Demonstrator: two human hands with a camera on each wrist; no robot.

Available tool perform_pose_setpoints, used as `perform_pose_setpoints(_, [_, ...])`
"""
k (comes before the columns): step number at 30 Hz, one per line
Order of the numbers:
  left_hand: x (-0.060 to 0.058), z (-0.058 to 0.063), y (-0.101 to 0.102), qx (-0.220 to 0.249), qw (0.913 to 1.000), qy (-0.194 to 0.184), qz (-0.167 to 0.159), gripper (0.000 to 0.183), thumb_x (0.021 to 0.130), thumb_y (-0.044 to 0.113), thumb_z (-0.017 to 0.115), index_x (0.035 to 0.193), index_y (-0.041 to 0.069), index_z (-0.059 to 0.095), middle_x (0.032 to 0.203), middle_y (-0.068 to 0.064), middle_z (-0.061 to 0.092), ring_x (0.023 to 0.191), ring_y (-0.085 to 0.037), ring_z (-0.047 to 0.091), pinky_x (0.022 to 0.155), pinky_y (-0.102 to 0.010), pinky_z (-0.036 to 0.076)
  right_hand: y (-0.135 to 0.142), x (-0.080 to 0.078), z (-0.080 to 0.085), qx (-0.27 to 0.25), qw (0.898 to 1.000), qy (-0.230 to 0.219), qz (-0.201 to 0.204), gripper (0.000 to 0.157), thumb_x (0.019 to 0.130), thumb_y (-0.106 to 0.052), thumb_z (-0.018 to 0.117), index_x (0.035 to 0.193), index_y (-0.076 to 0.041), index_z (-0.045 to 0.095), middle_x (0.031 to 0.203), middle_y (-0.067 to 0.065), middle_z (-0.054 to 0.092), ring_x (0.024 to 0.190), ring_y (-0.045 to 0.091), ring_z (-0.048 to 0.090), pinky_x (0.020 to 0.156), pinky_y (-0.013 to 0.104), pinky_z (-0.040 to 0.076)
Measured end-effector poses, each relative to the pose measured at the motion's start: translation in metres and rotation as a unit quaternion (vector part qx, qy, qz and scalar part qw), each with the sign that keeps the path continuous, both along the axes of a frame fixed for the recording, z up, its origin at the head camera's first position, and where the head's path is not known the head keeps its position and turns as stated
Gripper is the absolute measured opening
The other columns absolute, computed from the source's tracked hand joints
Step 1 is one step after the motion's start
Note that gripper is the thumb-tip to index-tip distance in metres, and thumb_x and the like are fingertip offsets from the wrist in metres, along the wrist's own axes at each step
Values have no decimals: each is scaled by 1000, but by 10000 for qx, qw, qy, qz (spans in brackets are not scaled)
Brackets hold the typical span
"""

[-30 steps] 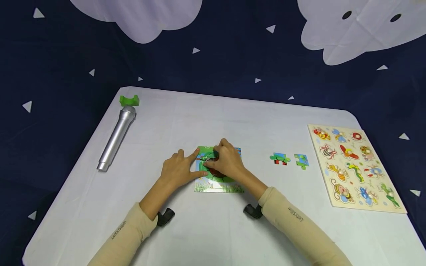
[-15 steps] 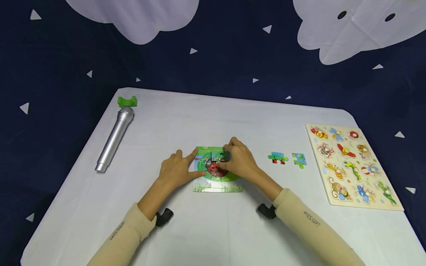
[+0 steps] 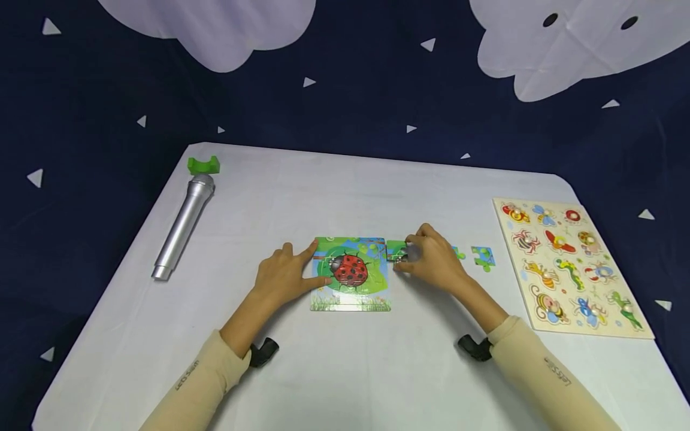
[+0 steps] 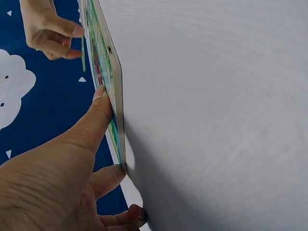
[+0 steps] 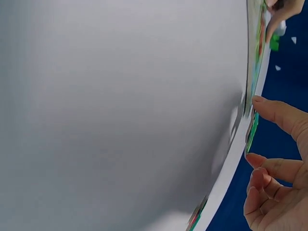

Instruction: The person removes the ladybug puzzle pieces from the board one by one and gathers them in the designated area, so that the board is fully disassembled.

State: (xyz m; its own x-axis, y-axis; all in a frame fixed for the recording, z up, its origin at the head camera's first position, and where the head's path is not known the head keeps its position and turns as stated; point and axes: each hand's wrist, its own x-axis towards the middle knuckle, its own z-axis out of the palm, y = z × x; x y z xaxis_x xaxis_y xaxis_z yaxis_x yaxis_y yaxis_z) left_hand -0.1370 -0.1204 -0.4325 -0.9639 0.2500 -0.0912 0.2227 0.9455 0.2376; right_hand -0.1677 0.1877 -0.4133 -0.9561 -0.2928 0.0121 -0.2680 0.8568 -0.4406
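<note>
A square ladybug puzzle (image 3: 372, 287) in a thin frame lies mid-table. My left hand (image 3: 283, 276) rests at its left side, thumb and index finger spread; the thumb lies on the picture and the index fingertip is at the upper-left corner. In the left wrist view that thumb presses the face of the puzzle (image 4: 117, 91). Right of the puzzle, my right hand (image 3: 433, 260) pinches a green jigsaw piece (image 3: 396, 248) between thumb and index finger. The right wrist view shows this piece (image 5: 253, 129) edge-on, close beside the puzzle's side.
Behind the right hand a loose jigsaw piece (image 3: 459, 253) is mostly hidden, and another piece (image 3: 483, 257) lies farther right. A wooden insect peg board (image 3: 593, 329) sits at the right edge. On the left are a silver microphone (image 3: 182, 230) and a green block (image 3: 203, 166).
My right hand has moved right, off the puzzle, carrying the jigsaw piece, so the whole ladybug picture now shows. The left hand has stayed at the puzzle's left side.
</note>
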Motion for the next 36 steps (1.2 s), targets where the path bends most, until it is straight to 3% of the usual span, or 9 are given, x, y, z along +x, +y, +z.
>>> perform_pose_setpoints(9, [1, 1, 0, 0, 10000, -19, 50, 92, 77, 71, 68, 151, 23, 43, 88, -14, 51, 64, -21, 45, 45, -31, 36, 27, 0, -4, 174, 9997, 101, -118, 64, 71, -29, 89, 119, 8, 67, 100, 13, 50, 84, 26, 49, 73, 40, 44])
perform_pose_setpoints(19, [1, 0, 0, 14, 10000, 41, 9, 91, 78, 70, 68, 151, 22, 44, 85, -13, 49, 63, -20, 44, 45, -31, 34, 32, -6, -7, 190, 9996, -183, -109, 62, 74, -30, 88, 120, 6, 68, 99, 13, 49, 83, 24, 47, 72, 38, 42])
perform_pose_setpoints(25, [1, 0, 0, 36, 10000, 89, 7, 91, 78, 70, 69, 151, 22, 45, 84, -13, 50, 63, -20, 44, 45, -31, 35, 29, -4, -7, 110, 9996, -241, -39, 69, 75, -30, 88, 127, 7, 63, 100, 13, 49, 83, 23, 46, 73, 37, 41])
perform_pose_setpoints(36, [3, 2, 1, 60, 9997, 247, -56, 92, 77, 70, 70, 150, 19, 46, 83, -13, 50, 62, -20, 43, 44, -30, 33, -10, 9, -4, -57, 9970, -136, 758, 61, 75, -33, 88, 123, -2, 68, 93, 7, 47, 75, 16, 42, 67, 31, 37])
